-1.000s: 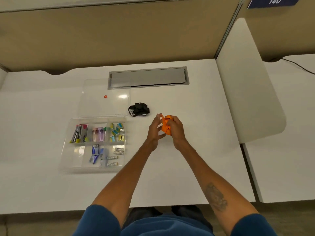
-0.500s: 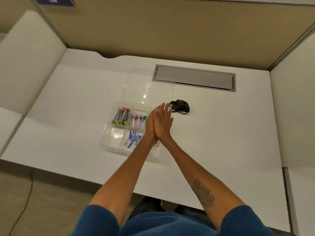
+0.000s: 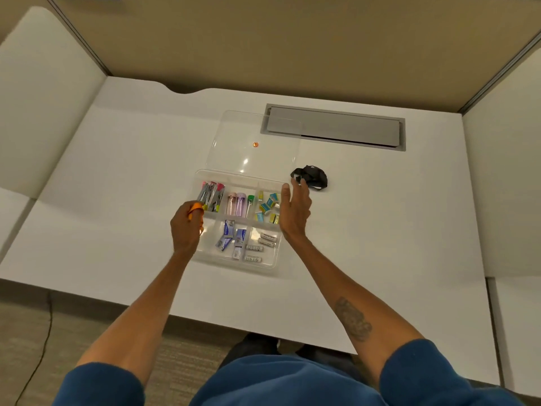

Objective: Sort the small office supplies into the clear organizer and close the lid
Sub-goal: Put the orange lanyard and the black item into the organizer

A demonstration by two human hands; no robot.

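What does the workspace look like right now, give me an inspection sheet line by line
Surface: white desk, grey cable hatch at the back.
Job's things: clear organizer holding sorted supplies, near-left compartment looks empty; lid open, lying flat behind.
Clutter: black strap right of the organizer.
Hands: left hand closed on an orange item; right hand open, empty, over the organizer's right edge.
Cables: thin cord on the floor, left.
Surroundings: beige partition, white side dividers.

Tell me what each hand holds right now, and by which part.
The left hand is closed around a small orange item; only a bit shows, so which part cannot be told. The right hand is open and holds nothing, beside the clear organizer.
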